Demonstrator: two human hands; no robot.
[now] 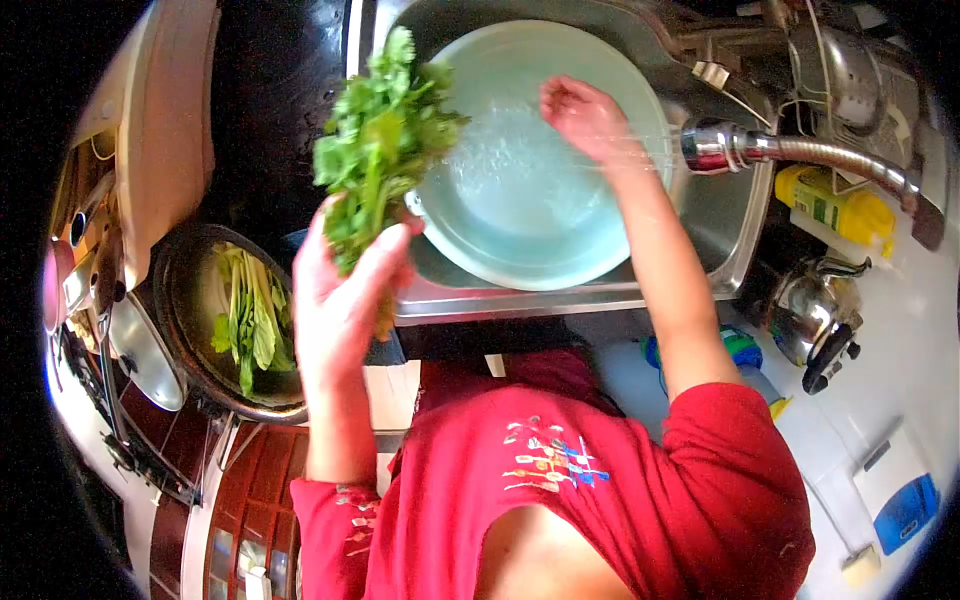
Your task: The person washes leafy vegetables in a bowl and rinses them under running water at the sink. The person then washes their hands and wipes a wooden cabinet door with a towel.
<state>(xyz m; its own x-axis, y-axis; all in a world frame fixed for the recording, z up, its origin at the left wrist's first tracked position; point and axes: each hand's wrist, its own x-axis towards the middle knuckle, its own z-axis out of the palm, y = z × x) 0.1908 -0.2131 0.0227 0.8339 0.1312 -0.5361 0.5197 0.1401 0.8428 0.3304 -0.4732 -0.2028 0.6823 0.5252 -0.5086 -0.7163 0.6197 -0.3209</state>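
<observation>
On my feed, my left hand (345,300) grips the leafy greens (380,140) by the basin's (540,262) left side. My right hand (588,118), half open with fingers loosely curled, is over the basin, near water streaming from the faucet (712,146).

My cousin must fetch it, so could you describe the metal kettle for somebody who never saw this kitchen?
Find the steel sink with the pale green basin. To its right, nearer the person than the yellow bottle, is the metal kettle. Unlike that bottle, it is rounded and shiny, with a black handle.
</observation>
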